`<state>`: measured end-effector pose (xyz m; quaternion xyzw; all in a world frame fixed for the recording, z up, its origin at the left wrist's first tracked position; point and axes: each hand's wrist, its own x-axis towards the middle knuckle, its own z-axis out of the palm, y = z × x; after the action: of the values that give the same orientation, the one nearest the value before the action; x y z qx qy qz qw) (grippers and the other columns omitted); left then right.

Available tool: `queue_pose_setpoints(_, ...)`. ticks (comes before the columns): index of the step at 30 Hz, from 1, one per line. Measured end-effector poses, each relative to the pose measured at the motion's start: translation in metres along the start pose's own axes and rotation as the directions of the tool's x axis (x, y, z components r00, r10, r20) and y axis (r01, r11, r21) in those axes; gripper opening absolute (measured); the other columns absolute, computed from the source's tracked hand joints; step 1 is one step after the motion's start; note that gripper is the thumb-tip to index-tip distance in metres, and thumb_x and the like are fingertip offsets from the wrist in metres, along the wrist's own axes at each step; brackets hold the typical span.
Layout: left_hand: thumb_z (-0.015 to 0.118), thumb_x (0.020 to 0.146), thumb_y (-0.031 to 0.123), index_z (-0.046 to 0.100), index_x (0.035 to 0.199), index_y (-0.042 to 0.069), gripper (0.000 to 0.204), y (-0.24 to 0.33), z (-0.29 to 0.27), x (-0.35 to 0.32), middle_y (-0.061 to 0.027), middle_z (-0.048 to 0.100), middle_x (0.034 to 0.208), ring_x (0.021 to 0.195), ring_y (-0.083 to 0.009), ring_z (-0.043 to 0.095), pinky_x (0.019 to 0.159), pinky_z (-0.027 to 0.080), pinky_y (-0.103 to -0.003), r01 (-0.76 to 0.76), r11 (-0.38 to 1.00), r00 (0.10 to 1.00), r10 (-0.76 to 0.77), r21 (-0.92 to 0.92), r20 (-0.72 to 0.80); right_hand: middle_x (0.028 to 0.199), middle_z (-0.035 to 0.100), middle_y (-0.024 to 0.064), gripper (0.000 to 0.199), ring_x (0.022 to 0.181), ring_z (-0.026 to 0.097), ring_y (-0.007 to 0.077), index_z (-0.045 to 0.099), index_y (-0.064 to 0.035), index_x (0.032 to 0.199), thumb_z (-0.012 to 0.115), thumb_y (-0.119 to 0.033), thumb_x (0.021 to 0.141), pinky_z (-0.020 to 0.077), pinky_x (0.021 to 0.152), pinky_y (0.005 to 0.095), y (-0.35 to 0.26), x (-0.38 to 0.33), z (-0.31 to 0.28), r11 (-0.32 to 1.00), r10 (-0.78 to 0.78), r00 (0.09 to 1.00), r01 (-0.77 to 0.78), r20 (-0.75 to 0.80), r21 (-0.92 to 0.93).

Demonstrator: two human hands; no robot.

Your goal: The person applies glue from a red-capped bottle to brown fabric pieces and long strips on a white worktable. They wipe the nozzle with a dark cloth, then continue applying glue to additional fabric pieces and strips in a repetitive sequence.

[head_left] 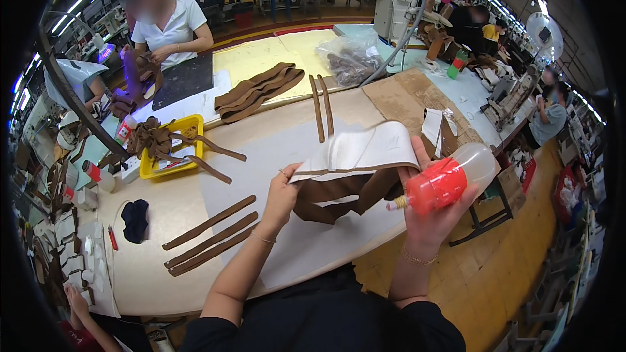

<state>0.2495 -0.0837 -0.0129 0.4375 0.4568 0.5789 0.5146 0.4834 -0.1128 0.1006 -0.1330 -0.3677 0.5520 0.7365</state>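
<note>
My left hand (280,197) pinches the left edge of a brown piece with a white lining (368,151), perhaps part of a bag. The piece is raised above the table, its white side facing up and brown parts hanging below. My right hand (427,223) grips a clear plastic bottle (479,163) with a red label. The bottle lies tilted, its narrow nozzle pointing left toward the piece. Fingers of the right hand also reach the piece's right edge. Left of my left arm, three brown strips (212,221) lie side by side on the table.
A yellow tray (149,171) holds tangled brown straps. Dark blue cloth (135,221) and a red tool (113,238) lie at left. Further back are wide brown bands (257,91), two thin strips (321,107), a plastic bag (352,62) and a sewing machine (398,3). A co-worker (171,29) works across the table.
</note>
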Motion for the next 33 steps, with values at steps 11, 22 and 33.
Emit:
queue_pose_setpoints(11, 0.054, 0.086, 0.001, 0.052, 0.114, 0.008, 0.029, 0.114, -0.026, 0.032, -0.0065, 0.062, 0.102, 0.092, -0.0119, 0.058, 0.081, 0.048, -0.026, -0.002, 0.997, 0.940, -0.024, 0.074, 0.341, 0.119, 0.054, 0.0254, 0.066, 0.112, 0.055, 0.0420, 0.038, -0.0017, 0.126, 0.048, -0.056, 0.090, 0.0518, 0.087, 0.0555, -0.001, 0.015, -0.069, 0.730, 0.652, 0.746, -0.666, -0.135, -0.156)
queue_pose_setpoints(22, 0.068, 0.086, 0.029, 0.068, 0.090, 0.001, 0.028, 0.142, -0.047, 0.092, 0.0015, 0.060, 0.072, 0.057, -0.0029, 0.048, 0.053, 0.038, -0.018, 0.163, 0.822, 0.708, -0.482, 0.545, 0.516, 0.121, 0.055, 0.0289, 0.079, 0.123, 0.043, 0.0498, 0.049, -0.0035, 0.128, 0.038, -0.070, 0.086, 0.0385, 0.103, 0.0539, 0.031, 0.004, -0.081, 0.164, 0.606, 0.585, -0.755, 0.539, 0.634)
queue_pose_setpoints(33, 0.071, 0.081, 0.021, 0.051, 0.117, -0.006, 0.050, 0.072, -0.044, 0.041, -0.0199, 0.063, 0.107, 0.093, -0.0286, 0.065, 0.081, 0.053, -0.042, 0.209, 0.689, 0.847, 0.228, -0.694, 0.481, 0.125, 0.042, 0.0387, 0.076, 0.132, 0.032, 0.0452, 0.041, 0.0101, 0.107, 0.043, -0.064, 0.088, 0.0342, 0.108, 0.0500, 0.015, 0.008, -0.090, 0.161, 0.504, 0.668, -0.695, 0.547, 0.701)
